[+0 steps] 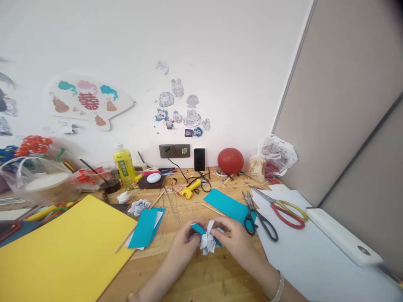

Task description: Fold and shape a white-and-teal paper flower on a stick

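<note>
My left hand [184,241] and my right hand [231,235] meet over the wooden table [195,277], both pinching a small folded paper piece [208,239], teal on one side and white on the other, crumpled into a flower-like shape. The fingers of both hands are closed on it. A similar white crumpled paper flower [139,206] lies further left. Folded teal paper [145,228] lies left of my hands, and a teal sheet [228,204] lies behind them.
A big yellow sheet [63,251] covers the left front. Black-handled scissors [260,216] and red-and-yellow scissors [288,208] lie right, on white paper [308,260]. Thin wooden sticks, a yellow glue gun [190,188], a bottle [124,164], a red balloon [230,160] and a phone [199,159] stand at the back.
</note>
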Motion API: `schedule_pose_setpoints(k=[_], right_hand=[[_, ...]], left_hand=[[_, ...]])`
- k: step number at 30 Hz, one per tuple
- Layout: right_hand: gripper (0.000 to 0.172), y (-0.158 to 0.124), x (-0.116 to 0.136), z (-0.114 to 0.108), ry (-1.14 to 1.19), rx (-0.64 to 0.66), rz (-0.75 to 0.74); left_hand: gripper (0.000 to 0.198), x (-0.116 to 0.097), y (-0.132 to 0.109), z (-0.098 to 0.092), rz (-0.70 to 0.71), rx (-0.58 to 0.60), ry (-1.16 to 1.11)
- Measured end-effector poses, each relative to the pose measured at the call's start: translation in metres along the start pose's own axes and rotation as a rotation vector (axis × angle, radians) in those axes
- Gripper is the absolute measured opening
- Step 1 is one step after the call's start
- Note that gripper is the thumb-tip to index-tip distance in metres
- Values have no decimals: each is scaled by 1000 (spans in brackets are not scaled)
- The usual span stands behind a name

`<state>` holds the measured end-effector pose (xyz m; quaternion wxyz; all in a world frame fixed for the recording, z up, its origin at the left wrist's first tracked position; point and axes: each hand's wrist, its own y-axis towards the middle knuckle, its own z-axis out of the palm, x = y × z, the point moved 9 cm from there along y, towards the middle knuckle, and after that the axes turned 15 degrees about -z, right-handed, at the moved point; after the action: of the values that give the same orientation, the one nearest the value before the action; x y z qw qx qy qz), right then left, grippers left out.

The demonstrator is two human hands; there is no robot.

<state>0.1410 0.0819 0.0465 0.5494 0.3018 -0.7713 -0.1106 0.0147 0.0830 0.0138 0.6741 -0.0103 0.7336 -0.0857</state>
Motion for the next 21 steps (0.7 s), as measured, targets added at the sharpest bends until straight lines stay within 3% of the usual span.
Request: schedule_pose_setpoints(k=[4,8,15,21], right_hand=[[10,0,3,-4,-76,-7,-34],[9,0,12,-4,-221,2,-145],[10,-5,30,3,-431,-20,-374],[9,-8,35,5,-503,-63,-434]], left_hand=[[23,-18,-11,0,79,28,57],[13,-39,-22,-3,277,-117,338],[7,-45,-37,-3,555,-357,565],[6,-54,-45,1,593,-392,608]])
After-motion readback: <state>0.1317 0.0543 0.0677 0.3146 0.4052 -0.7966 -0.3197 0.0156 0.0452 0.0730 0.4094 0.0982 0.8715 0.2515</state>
